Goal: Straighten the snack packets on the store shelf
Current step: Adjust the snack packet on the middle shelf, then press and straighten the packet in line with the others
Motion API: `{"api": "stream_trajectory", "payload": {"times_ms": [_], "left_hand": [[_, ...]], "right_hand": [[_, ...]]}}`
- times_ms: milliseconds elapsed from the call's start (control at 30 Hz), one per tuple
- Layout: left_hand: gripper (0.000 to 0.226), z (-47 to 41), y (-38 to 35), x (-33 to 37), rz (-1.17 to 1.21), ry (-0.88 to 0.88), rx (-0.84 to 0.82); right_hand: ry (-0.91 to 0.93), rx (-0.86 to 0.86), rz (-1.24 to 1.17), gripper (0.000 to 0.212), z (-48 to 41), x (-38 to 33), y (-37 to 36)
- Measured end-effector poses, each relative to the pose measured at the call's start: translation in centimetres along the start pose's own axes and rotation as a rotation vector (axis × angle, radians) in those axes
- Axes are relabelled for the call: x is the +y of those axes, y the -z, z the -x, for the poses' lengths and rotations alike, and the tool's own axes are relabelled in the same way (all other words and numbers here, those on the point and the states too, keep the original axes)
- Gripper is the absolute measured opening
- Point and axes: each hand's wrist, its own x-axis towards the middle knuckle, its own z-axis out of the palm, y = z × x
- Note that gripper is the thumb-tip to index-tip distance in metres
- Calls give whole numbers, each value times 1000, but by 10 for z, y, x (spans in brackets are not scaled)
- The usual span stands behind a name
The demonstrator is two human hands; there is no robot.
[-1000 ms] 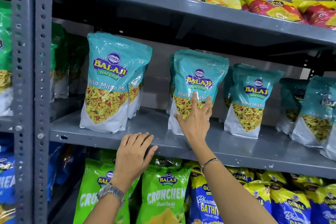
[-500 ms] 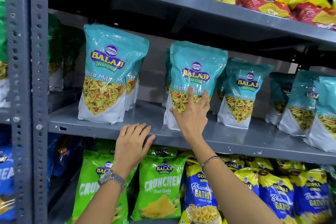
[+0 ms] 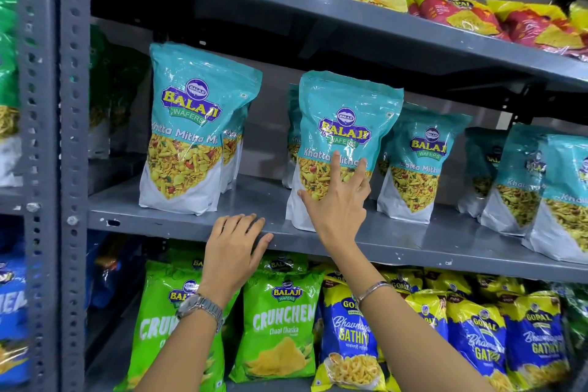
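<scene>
Right hand (image 3: 337,204) lies flat, fingers spread, unclenched against the teal packet (image 3: 343,124); at its 8 o'clock, left hand (image 3: 234,248) rests flat, ungripping, on the shelf edge (image 3: 152,226).

teal snack packets (image 3: 345,137) | upright | row on grey shelf (image 3: 178,224)

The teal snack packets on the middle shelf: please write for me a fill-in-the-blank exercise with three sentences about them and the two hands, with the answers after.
1. The right hand presses open fingers against the front of a teal packet that stands ____ on the middle shelf.
2. The left hand rests on the front edge of the middle shelf and wears a ____ at the wrist.
3. Right under the left hand, on the lower shelf, the packets are ____ in colour.

Missing words: upright; watch; green
</scene>
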Motion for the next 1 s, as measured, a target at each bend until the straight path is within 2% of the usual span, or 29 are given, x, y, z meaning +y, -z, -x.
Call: {"api": "stream_trajectory", "payload": {"times_ms": [833,1000], "left_hand": [[50,0,-1,0,14,13,20],[51,0,-2,0,44,22,25]], "right_hand": [[42,13,7,90,4,6,-2],[62,73,18,81,10,13,5]]}}
